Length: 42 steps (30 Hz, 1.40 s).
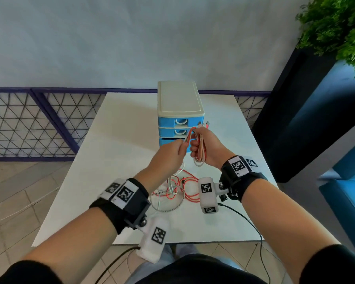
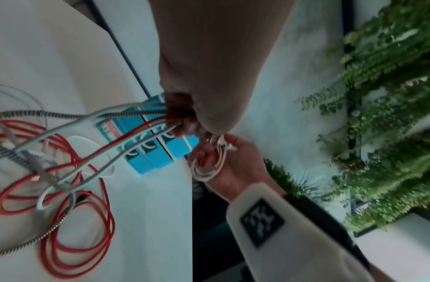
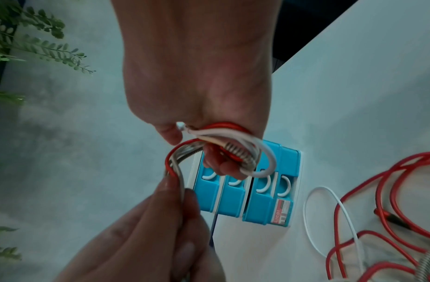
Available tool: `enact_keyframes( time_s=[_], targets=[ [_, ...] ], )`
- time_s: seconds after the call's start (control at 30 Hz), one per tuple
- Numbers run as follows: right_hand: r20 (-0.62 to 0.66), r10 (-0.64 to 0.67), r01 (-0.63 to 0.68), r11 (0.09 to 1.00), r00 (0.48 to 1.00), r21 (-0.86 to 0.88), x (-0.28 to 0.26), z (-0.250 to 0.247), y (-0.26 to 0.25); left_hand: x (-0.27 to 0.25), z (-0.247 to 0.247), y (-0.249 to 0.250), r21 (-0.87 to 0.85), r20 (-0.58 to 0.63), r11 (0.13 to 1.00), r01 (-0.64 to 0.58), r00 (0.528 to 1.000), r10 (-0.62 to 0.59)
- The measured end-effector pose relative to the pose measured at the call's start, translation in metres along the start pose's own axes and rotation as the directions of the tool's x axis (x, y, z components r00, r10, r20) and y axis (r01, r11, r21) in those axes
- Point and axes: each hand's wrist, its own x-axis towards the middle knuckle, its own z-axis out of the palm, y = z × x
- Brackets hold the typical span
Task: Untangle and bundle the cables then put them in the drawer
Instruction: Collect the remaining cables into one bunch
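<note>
My right hand grips a coiled bundle of red, white and silver braided cables, held in the air in front of the blue drawer unit. My left hand pinches the strands that run from that coil, just left of it. From the left hand the strands drop to a loose tangle of cables on the white table. The left wrist view shows those strands leaving my left hand's fingers toward the tangle. The right wrist view shows the coil looped round my right hand's fingers.
The drawer unit has a white top and stands at the table's far middle. A dark planter with green foliage and blue seating lie to the right. A mesh railing runs behind on the left. Black camera leads hang off the near table edge.
</note>
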Motion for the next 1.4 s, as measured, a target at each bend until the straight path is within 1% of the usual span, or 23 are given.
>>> enact_keyframes(
  time_s=[0.1,0.17,0.2,0.27,0.33,0.4,0.43,0.47,0.5,0.53,0.57,0.6,0.67,0.77,0.87,0.93,0.97,1.03,1.07,1.13,1.23,1.37,1.4],
  targets=[
    [0.074,-0.013,0.011,1.000,0.997,0.028,-0.007,0.003,-0.004,-0.003,0.007,0.005,0.202,-0.077,0.979,-0.037,0.996,0.054],
    [0.118,-0.037,0.047,0.996,0.992,-0.079,-0.011,0.010,-0.005,-0.001,0.009,0.012,0.295,-0.068,0.953,-0.065,0.994,0.089],
    [0.144,-0.022,0.038,0.994,0.989,-0.106,-0.011,0.012,-0.004,0.001,0.010,0.016,0.341,-0.046,0.937,-0.081,0.994,0.103],
    [0.135,0.030,-0.015,0.993,0.990,-0.113,-0.009,0.014,0.000,0.000,0.012,0.024,0.421,-0.005,0.902,-0.093,0.995,0.104],
    [0.063,0.009,-0.003,0.994,0.998,-0.105,-0.011,0.016,-0.002,0.000,0.015,0.024,0.440,0.007,0.892,-0.107,0.993,0.115],
    [0.033,0.005,-0.003,0.998,0.999,-0.065,-0.010,0.018,-0.003,-0.002,0.009,0.024,0.337,0.021,0.934,-0.120,0.993,0.120],
    [0.018,-0.008,0.009,0.999,1.000,-0.050,-0.007,0.017,-0.002,-0.001,0.006,0.022,0.209,0.060,0.971,-0.115,0.993,0.104],
    [0.019,-0.014,0.015,1.000,1.000,-0.016,-0.004,0.015,-0.002,0.000,0.003,0.019,0.031,0.126,0.996,-0.080,0.989,0.076],
    [0.027,-0.021,0.020,0.999,0.999,0.039,-0.002,0.015,-0.004,-0.001,0.000,0.017,-0.162,0.213,0.987,-0.011,0.976,0.046],
    [0.033,-0.023,0.020,0.994,0.999,0.106,-0.001,0.014,-0.006,-0.004,-0.003,0.017,-0.320,0.301,0.945,0.070,0.953,0.031],
    [0.044,-0.024,0.017,0.986,0.999,0.165,-0.001,0.014,-0.009,-0.007,-0.004,0.016,-0.429,0.360,0.894,0.126,0.932,0.041],
    [0.058,-0.023,0.010,0.977,0.998,0.214,-0.002,0.014,-0.011,-0.011,-0.003,0.015,-0.491,0.389,0.860,0.139,0.918,0.073],
    [0.108,-0.042,0.009,0.958,0.993,0.288,-0.003,0.014,-0.014,-0.016,0.000,0.012,-0.521,0.420,0.845,0.122,0.898,0.129],
    [0.207,-0.081,-0.011,0.912,0.975,0.409,-0.006,0.018,-0.013,-0.013,0.007,0.000,-0.487,0.434,0.862,0.140,0.895,0.100],
    [0.206,-0.075,-0.043,0.856,0.976,0.515,-0.011,0.022,-0.020,-0.011,0.014,-0.015,-0.365,0.447,0.923,0.120,0.893,0.061],
    [0.213,-0.068,-0.060,0.838,0.975,0.542,-0.012,0.020,-0.027,-0.015,0.018,-0.026,-0.353,0.456,0.931,0.092,0.886,0.086],
    [0.218,-0.071,-0.060,0.839,0.973,0.541,-0.013,0.019,-0.031,-0.018,0.018,-0.029,-0.376,0.450,0.921,0.105,0.889,0.083],
    [0.201,-0.089,-0.032,0.846,0.976,0.533,-0.013,0.014,-0.037,-0.020,0.018,-0.040,-0.454,0.417,0.876,0.165,0.908,0.045],
    [0.170,-0.104,-0.001,0.851,0.980,0.525,-0.012,0.011,-0.038,-0.020,0.017,-0.044,-0.486,0.409,0.849,0.208,0.912,0.011],
    [0.102,-0.133,0.065,0.865,0.986,0.498,-0.012,0.005,-0.040,-0.019,0.009,-0.049,-0.559,0.433,0.777,0.290,0.901,-0.025],
    [0.055,-0.139,0.095,0.868,0.989,0.488,-0.010,-0.002,-0.040,-0.017,-0.006,-0.051,-0.647,0.508,0.670,0.364,0.861,0.024],
    [0.005,-0.142,0.123,0.875,0.990,0.469,-0.011,-0.011,-0.041,-0.011,-0.017,-0.052,-0.637,0.631,0.593,0.491,0.775,0.036],
    [-0.013,-0.144,0.134,0.879,0.989,0.458,-0.011,-0.013,-0.042,-0.010,-0.018,-0.053,-0.632,0.648,0.586,0.507,0.761,0.040]
  ],
)
